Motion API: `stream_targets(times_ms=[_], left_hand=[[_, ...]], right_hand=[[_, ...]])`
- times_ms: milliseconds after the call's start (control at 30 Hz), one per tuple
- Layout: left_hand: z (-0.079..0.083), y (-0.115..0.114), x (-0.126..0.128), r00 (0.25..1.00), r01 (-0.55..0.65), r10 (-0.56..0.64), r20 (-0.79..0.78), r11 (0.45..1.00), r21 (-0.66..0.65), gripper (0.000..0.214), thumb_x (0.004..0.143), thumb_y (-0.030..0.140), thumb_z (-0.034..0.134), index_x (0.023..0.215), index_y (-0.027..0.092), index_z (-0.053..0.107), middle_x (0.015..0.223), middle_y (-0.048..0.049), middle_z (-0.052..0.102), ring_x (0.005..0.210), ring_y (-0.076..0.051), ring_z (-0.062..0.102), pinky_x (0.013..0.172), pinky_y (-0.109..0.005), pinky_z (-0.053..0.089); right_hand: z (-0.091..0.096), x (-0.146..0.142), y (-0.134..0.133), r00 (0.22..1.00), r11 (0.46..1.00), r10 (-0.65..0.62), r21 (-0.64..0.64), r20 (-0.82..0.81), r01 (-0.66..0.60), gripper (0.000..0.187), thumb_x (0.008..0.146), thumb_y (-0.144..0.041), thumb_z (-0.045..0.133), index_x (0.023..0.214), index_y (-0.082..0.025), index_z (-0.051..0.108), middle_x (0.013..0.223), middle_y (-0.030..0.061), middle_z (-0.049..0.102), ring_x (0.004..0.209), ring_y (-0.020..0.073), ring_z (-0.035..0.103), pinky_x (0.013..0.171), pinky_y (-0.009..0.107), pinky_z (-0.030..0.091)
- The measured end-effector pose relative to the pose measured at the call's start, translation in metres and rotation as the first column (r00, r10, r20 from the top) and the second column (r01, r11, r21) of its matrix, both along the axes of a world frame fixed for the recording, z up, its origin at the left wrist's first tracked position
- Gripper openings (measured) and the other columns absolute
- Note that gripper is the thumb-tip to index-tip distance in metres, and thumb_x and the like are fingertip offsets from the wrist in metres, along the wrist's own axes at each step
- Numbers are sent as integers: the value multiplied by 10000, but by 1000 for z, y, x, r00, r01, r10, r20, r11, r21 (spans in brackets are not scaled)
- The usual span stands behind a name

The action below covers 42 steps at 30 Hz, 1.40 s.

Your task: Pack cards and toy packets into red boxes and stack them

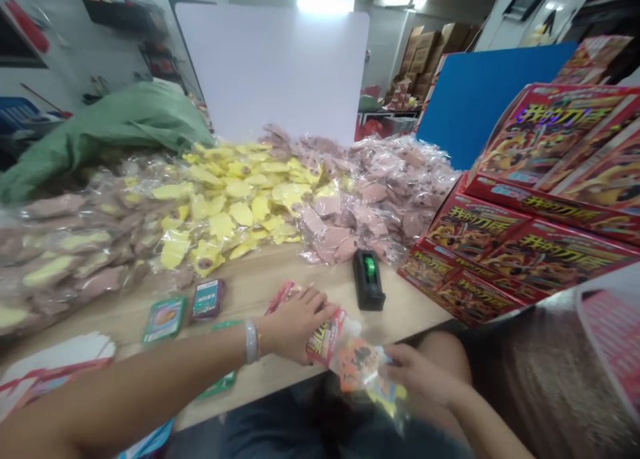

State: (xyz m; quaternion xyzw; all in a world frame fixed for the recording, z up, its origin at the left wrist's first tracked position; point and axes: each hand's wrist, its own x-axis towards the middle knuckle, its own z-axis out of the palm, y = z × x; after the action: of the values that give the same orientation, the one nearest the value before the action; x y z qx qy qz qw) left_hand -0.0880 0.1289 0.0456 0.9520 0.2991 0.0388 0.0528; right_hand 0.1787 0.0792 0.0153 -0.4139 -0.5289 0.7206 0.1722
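Observation:
My left hand (294, 324), with a pale bracelet on its wrist, is wrapped over a small red printed box (326, 339) lying near the table's front edge. At the box's right end, my right hand (417, 371) grips a clear plastic packet (359, 364). Orange printed paper and something yellow show inside it; motion blurs the details. The packet meets the box's end, but I cannot tell how far in it goes. Beyond my hands stands a black tape dispenser (370, 287) with green tape. Green (165, 318) and purple (207, 299) card packs lie to the left.
Wrapped yellow pieces (240, 199) and pink-brown pieces (370, 206) form a wide heap across the table (270, 266). Red printed boxes (505, 239) are stacked at right. White-and-red flat cartons (60, 366) lie at left. A green sack (120, 122) and white board (275, 66) stand behind.

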Motion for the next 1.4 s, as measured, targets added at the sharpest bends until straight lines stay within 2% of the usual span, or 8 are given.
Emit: stream_targets(times_ms=[133, 300, 600, 867, 967, 1067, 1167, 1400], left_hand=[[5, -9, 7, 999, 22, -20, -42, 998, 67, 921, 551, 546, 613, 1314, 151, 280, 1195, -163, 418, 1111, -346, 370, 1030, -499, 114], [6, -16, 16, 999, -17, 23, -49, 993, 119, 908, 560, 506, 627, 1316, 140, 281, 1234, -190, 378, 1152, -381, 315, 1018, -512, 118], [-28, -39, 34, 790, -541, 559, 253, 829, -140, 867, 570, 506, 628, 1305, 164, 321, 1149, -132, 408, 1059, -313, 381, 909, -464, 330], [12, -81, 48, 606, -486, 679, 415, 729, -483, 962, 569, 331, 696, 1379, 186, 198, 1279, -146, 349, 1196, -346, 297, 997, -490, 250], [29, -87, 29, 592, 0, 667, 452, 560, -828, 837, 680, 296, 644, 1376, 222, 184, 1281, -108, 415, 1121, -268, 440, 947, -400, 368], [28, -95, 23, 389, 368, 767, 510, 379, -849, 679, 776, 284, 568, 1343, 219, 201, 1257, -99, 462, 1052, -225, 520, 884, -352, 437], [13, -112, 33, 228, 243, 815, 533, 483, -841, 665, 787, 292, 560, 1334, 205, 191, 1255, -110, 463, 1070, -231, 514, 909, -359, 425], [-13, -147, 54, 365, 46, 758, 540, 565, -824, 648, 766, 318, 574, 1333, 181, 291, 1283, -130, 445, 1134, -276, 464, 918, -381, 426]], right_hand=[[18, 4, 19, 966, 962, 151, 193, 212, -193, 138, 696, -247, 593, 760, -158, 676, 703, -2, 645, 608, 134, 532, 605, 247, 424], [22, -17, 32, 929, 943, -157, 330, 334, 40, 115, 642, -247, 603, 681, -151, 655, 623, 5, 620, 585, 160, 542, 574, 271, 443], [22, -64, 24, 668, 610, -725, 608, 167, 509, 371, 671, -372, 577, 968, -154, 535, 943, 89, 563, 764, 199, 550, 714, 331, 448], [77, -72, 1, 995, 994, -86, 60, -44, 89, 395, 723, -522, 557, 737, -132, 621, 635, 0, 581, 578, 123, 504, 603, 259, 406], [90, -64, 2, 997, 998, 66, 23, -30, -65, 357, 736, -470, 578, 796, -122, 631, 664, 4, 586, 553, 104, 496, 568, 237, 391], [102, -63, -4, 986, 931, -160, 341, 50, 134, 226, 752, -377, 591, 825, -164, 596, 704, -4, 581, 619, 121, 518, 578, 230, 399], [116, -62, -18, 948, 798, -229, 600, 219, 54, 135, 802, -313, 541, 809, -194, 604, 731, 1, 597, 684, 136, 534, 613, 224, 404], [114, -46, -32, 905, 831, 314, 378, 288, -408, 237, 844, -323, 475, 871, -177, 660, 771, 3, 626, 716, 133, 548, 643, 205, 425]])
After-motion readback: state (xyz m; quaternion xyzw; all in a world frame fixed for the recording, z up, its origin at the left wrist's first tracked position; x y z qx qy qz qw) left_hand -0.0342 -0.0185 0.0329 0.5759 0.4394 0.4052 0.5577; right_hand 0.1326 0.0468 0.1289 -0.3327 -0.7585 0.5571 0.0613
